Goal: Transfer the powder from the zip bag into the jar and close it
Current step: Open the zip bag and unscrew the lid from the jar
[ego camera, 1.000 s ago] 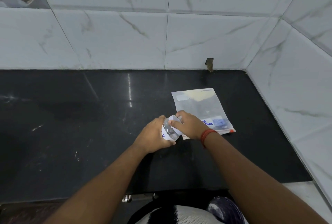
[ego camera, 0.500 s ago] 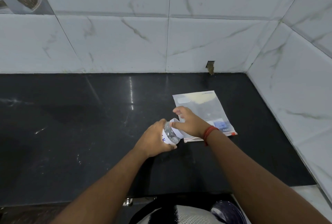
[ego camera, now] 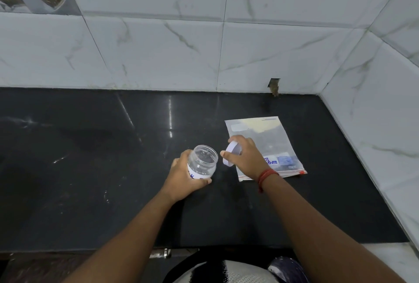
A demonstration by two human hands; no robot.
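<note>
The jar (ego camera: 202, 163) is a small, clear plastic one with a wide, open mouth and a white label with blue print around its lower body. It looks empty, and it tilts a little to the right. The left hand (ego camera: 186, 177) wraps around its lower half, fingers curled closed on the label, holding it over the black countertop (ego camera: 90, 169) near the middle of the scene.

Just to the right, apart from the jar, the right hand (ego camera: 246, 158) pinches the white lid (ego camera: 231, 153) between thumb and fingers, the lid turned on edge. A red thread band (ego camera: 266, 175) circles that wrist.

The zip bag (ego camera: 272, 144) lies flat on the countertop under and beyond the right hand, toward the right wall. It is clear, with pale yellowish powder (ego camera: 256, 124) gathered at its far end and a blue printed patch and red-edged seal at its near end.
</note>
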